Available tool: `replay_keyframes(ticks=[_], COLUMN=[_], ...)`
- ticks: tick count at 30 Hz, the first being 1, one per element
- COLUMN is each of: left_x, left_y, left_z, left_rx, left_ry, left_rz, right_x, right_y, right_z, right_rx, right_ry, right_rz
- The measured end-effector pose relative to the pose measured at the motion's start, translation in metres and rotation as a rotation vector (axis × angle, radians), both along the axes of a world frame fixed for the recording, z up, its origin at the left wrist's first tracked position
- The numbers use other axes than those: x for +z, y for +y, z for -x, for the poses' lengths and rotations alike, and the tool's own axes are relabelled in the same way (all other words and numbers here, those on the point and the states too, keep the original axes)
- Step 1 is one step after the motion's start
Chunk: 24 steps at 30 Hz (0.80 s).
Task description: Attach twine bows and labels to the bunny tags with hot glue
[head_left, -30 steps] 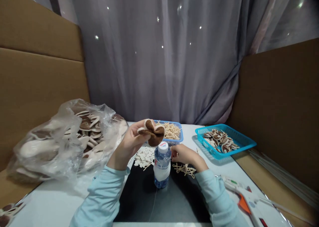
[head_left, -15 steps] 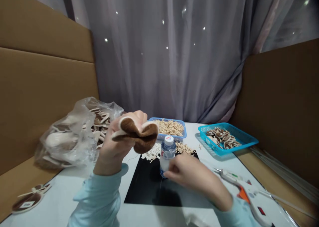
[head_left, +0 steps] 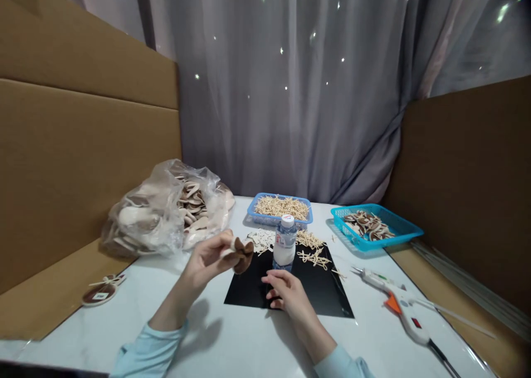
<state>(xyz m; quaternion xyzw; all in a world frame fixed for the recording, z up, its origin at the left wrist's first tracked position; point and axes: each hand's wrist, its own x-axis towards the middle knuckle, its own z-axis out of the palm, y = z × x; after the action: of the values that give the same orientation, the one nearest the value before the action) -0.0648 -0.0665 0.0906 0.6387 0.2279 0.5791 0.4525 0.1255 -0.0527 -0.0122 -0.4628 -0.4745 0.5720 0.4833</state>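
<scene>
My left hand (head_left: 209, 261) pinches a folded, brown-and-cream fuzzy fabric piece (head_left: 244, 257) above the left side of a black mat (head_left: 323, 298). Its brown lobes face right, and my fingers cover part of it. Just in front of a clear plastic bottle (head_left: 285, 245) with a white cap is my right hand (head_left: 290, 298), its fingers apart and slightly curled, nothing visible in them. Around the bottle's back lie small white pieces (head_left: 262, 241) and loose cream bows (head_left: 314, 258).
A blue basket (head_left: 259, 219) of cream bows stands at the back. At right are a teal basket (head_left: 398, 241) of brown-and-cream pieces and a white glue gun (head_left: 409, 314) with its cord. A plastic bag (head_left: 143, 223) of fabric pieces and one bow-topped brown piece (head_left: 99, 296) lie left.
My left hand has gone lower and farther from the camera, still with the fabric piece. My right hand has shifted from beside the bottle to in front of it. The view has shifted slightly.
</scene>
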Motion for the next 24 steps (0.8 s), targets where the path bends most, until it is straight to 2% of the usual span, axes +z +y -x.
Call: replay_keyframes(ticks=[4, 7, 10, 13, 15, 17, 20, 24], left_x=[-0.025, -0.036, -0.047, -0.056, -0.061, -0.064, -0.068, -0.072], left_y=[-0.001, -0.003, -0.003, 0.002, 0.007, 0.011, 0.016, 0.021], left_z=[-0.004, -0.014, -0.036, -0.065, -0.080, -0.089, -0.091, -0.088], left_rx=[0.168, 0.187, 0.177, 0.190, 0.124, -0.016, -0.193, -0.297], left_ry=[0.309, 0.459, 0.545, 0.524, 0.423, 0.307, 0.221, 0.177], left_rz=[0.056, 0.114, 0.167, 0.178, 0.239, 0.342, 0.457, 0.526], right_x=[0.007, 0.017, 0.027, 0.030, 0.029, 0.026, 0.023, 0.022], right_y=[-0.016, -0.032, -0.046, -0.056, -0.061, -0.062, -0.059, -0.047], right_z=[-0.006, -0.020, -0.032, -0.041, -0.049, -0.057, -0.072, -0.087], right_rx=[0.010, -0.029, -0.034, -0.015, 0.007, 0.029, 0.036, 0.070], right_ry=[0.117, 0.134, 0.050, -0.135, -0.255, -0.330, -0.381, -0.348], right_rz=[-0.037, -0.143, -0.231, -0.325, -0.380, -0.396, -0.369, -0.272])
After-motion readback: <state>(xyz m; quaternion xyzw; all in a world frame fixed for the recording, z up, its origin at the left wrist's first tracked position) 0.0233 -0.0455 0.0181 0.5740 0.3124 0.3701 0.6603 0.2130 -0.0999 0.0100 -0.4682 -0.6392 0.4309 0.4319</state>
